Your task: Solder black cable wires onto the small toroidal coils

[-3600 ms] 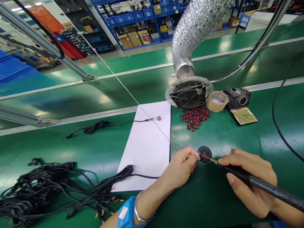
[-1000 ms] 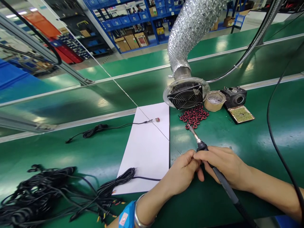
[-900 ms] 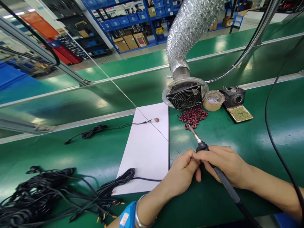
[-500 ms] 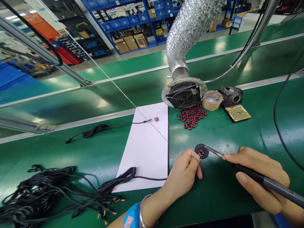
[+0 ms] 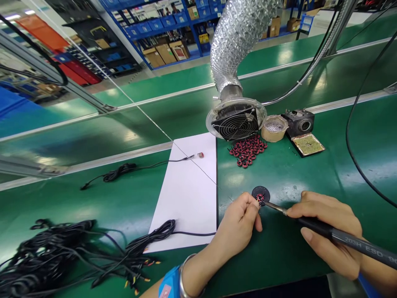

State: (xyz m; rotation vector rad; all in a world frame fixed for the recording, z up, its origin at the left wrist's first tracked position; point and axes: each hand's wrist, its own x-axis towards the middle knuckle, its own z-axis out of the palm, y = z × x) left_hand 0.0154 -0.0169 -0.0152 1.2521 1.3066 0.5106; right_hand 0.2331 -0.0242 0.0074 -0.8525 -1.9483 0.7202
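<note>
Blue shelves (image 5: 196, 39) stocked with blue bins (image 5: 168, 20) and cardboard boxes (image 5: 166, 54) stand beyond a green counter (image 5: 176, 76), as a crinkled silver hose (image 5: 237, 45) descends to a fan (image 5: 235, 126). At upper left, an orange panel (image 5: 40, 33) shows behind a slanting metal post (image 5: 85, 96).

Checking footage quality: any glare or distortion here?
Head view: glare whitens patches of the green bench, highlights speckle the foil duct, the blue shelves lean; the soldering iron shows readable lettering, but detail at its tip is too small to tell.
</note>
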